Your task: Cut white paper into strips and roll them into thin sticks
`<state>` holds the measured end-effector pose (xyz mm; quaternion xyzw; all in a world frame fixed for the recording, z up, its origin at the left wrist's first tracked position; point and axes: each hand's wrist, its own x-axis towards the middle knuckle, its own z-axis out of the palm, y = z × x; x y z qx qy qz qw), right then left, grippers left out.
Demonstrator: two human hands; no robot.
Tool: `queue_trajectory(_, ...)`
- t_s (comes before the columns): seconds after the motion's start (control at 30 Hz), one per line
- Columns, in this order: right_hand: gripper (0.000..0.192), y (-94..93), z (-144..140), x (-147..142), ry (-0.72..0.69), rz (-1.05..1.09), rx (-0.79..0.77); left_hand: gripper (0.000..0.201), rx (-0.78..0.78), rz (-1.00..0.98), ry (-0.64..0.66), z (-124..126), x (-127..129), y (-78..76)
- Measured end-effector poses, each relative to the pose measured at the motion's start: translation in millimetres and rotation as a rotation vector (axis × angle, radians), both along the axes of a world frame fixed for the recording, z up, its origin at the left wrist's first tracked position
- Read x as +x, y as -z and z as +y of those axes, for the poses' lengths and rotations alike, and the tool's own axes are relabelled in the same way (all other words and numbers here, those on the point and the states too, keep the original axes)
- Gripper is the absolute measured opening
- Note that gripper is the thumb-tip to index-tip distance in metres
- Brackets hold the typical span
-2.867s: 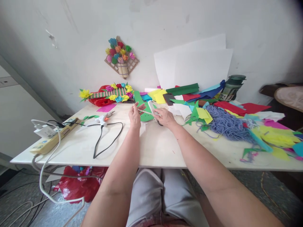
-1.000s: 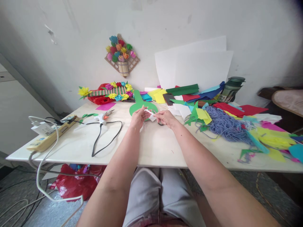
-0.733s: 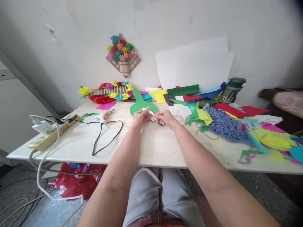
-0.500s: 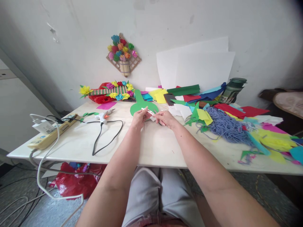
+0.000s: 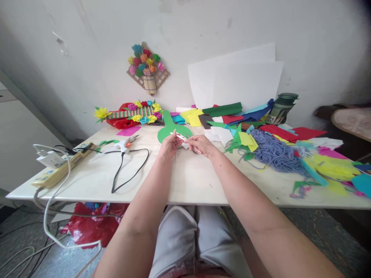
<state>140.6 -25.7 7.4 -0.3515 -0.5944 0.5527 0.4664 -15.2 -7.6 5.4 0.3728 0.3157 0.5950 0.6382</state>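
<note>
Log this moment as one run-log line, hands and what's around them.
left hand: pinches white strip | right hand: pinches same strip | behind: green cutout | left on table: glue gun

One head-worn camera is looking forward and down from the seated person's own position, facing the wall at 12 o'clock. The desk (image 5: 185,181) is lying near, filling the middle band; the forearms are entering from 6 o'clock, and the floor is showing at 7 o'clock.
</note>
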Motion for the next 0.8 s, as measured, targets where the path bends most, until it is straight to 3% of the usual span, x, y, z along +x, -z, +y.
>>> queue_trajectory(0.43, 0.025, -1.3, -3.9, -5.4, -0.043, -0.033, -0.014, 0.04, -0.063, -0.001, -0.047, 1.8, -1.5, -1.3)
queue_trajectory(0.8, 0.025, 2.3, -0.5, -5.8, 0.045, -0.04, 0.002, 0.042, -0.026, 0.037, -0.086, -0.6, -0.8, -4.5)
